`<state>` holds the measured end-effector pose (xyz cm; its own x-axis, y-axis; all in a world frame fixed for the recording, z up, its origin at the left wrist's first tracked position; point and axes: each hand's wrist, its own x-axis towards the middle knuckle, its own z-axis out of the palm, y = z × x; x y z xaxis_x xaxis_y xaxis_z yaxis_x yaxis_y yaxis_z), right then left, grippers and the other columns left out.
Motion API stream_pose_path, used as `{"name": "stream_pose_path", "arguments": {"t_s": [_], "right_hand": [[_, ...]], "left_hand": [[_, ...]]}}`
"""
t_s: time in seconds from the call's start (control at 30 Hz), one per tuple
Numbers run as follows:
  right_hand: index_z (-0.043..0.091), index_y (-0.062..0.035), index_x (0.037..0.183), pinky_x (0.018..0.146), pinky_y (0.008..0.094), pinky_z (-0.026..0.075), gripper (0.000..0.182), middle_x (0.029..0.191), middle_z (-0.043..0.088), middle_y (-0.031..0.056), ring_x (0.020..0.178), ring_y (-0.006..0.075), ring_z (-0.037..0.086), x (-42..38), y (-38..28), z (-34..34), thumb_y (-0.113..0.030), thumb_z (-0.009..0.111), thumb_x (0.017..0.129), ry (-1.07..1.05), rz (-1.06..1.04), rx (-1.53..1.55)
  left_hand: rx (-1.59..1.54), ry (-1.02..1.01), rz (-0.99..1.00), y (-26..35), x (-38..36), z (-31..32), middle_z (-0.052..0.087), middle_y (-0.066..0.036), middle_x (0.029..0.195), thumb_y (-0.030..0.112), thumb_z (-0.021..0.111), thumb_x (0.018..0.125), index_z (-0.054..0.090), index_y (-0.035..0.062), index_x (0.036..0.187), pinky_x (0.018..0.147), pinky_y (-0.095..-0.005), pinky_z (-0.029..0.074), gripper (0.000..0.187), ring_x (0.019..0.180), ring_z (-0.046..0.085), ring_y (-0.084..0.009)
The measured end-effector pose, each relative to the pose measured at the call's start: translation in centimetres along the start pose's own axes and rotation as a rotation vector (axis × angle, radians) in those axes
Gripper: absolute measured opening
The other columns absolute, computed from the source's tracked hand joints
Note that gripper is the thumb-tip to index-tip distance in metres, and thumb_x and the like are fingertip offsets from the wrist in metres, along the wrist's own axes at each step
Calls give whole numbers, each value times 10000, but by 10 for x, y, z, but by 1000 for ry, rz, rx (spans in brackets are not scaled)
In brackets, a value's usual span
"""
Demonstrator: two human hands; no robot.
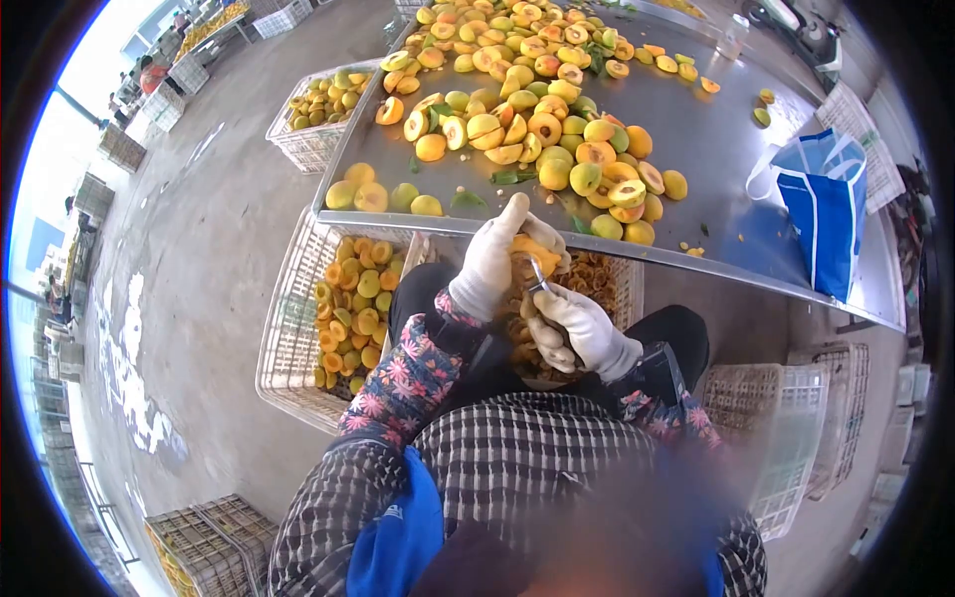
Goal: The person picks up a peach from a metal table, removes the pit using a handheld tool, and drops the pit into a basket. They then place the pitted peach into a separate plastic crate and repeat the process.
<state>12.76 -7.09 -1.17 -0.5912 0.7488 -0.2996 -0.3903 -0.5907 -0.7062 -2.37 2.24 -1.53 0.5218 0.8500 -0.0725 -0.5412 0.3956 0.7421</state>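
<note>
My left hand (pixel 491 261), in a white glove, is closed around a yellow peach (pixel 532 261) just in front of the table's edge. In my right hand (pixel 579 328), also gloved, is a small metal-bladed tool (pixel 538 275); its tip meets the peach, and its handle is mostly hidden by my fingers. Below my hands, a crate (pixel 630 291) between my knees holds brown-orange scraps that look like pits. Whole and halved peaches (pixel 545 127) are heaped on the metal table (pixel 438 179) ahead of me.
A crate of cut peaches (pixel 288 343) stands at my left, with another crate (pixel 298 149) behind it. On the table's right side are a blue bag (pixel 821 214) and a plastic bottle (pixel 733 37). Stacked crates (pixel 766 428) stand at the right, and another crate (pixel 214 542) lower left.
</note>
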Motion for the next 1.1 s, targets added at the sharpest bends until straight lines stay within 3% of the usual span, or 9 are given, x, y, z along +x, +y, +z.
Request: {"name": "stream_pose_path", "arguments": {"t_s": [0.17, 0.3, 0.4, 0.43, 0.5, 0.53, 0.63, 0.83, 1.1], "right_hand": [[557, -81, 1042, 344, 231, 276, 355, 585, 389, -17, 373, 88, 340, -3, 7, -19, -403, 406, 1039, -149, 102, 457], [553, -70, 1036, 330, 234, 271, 344, 583, 395, -22, 361, 88, 340, -17, 13, -29, -386, 416, 1037, -134, 108, 445], [542, -71, 1018, 342, 231, 301, 291, 593, 420, -20, 375, 85, 358, -48, 0, -24, -346, 448, 1027, -62, 156, 290], [537, -75, 1019, 355, 232, 319, 258, 602, 434, -16, 389, 86, 375, -54, 0, -26, -322, 460, 1022, 58, 180, 62], [517, -77, 1028, 416, 221, 365, 207, 633, 461, -14, 468, 67, 435, -60, -4, -28, -280, 491, 1002, 248, 230, -484], [516, -42, 1148, 494, 314, 441, 307, 678, 566, 78, 530, 185, 559, -60, 5, -44, -303, 521, 984, 331, 309, -727], [416, -59, 1361, 680, 458, 481, 467, 856, 632, 246, 770, 395, 626, -66, 27, -63, -260, 535, 956, 331, 61, -1363], [350, -154, 1452, 807, 498, 475, 557, 1039, 629, 263, 923, 437, 608, -43, 35, -63, -207, 536, 930, 280, -92, -1519], [392, -70, 1387, 842, 489, 477, 526, 1102, 611, 271, 974, 437, 601, -46, 23, -49, -225, 559, 913, 346, 20, -1537]], "left_hand": [[-181, 178, -81, -10, 3, 19, 619, -137, 763, 488, 498, 977, 608, -8, 746, 713, -395, 519, 558, 742, 620, -269], [460, 253, -67, -7, -2, 20, 684, -64, 772, 351, 587, 965, 689, -17, 895, 675, -265, 508, 388, 696, 616, -120], [650, 354, 286, -8, 0, -11, 680, -24, 774, 298, 605, 966, 696, -24, 865, 661, -255, 495, 349, 694, 597, -94], [671, 379, 321, 6, -7, -16, 676, -32, 749, 288, 615, 958, 697, -29, 895, 639, -259, 477, 333, 688, 574, -74], [1461, 560, 354, 45, -30, -39, 665, -180, 797, 297, 649, 894, 682, 24, 832, 650, -398, 481, 282, 713, 643, -306], [1621, 599, 412, 60, -39, -61, 655, -195, 818, 331, 646, 877, 678, 42, 815, 671, -455, 481, 297, 769, 617, -391], [1972, 846, 230, 102, -63, -107, 688, -151, 946, 327, 666, 833, 708, 92, 902, 782, -427, 506, 248, 861, 653, -326], [1898, 433, 286, 120, 8, -156, 668, -126, 1139, 203, 578, 856, 666, 148, 1156, 936, -446, 469, 318, 1107, 608, -312], [2038, -45, -337, 127, 63, -172, 604, -169, 1233, 168, 627, 732, 610, 132, 1235, 1011, -389, 438, 505, 1183, 559, -310]]}}
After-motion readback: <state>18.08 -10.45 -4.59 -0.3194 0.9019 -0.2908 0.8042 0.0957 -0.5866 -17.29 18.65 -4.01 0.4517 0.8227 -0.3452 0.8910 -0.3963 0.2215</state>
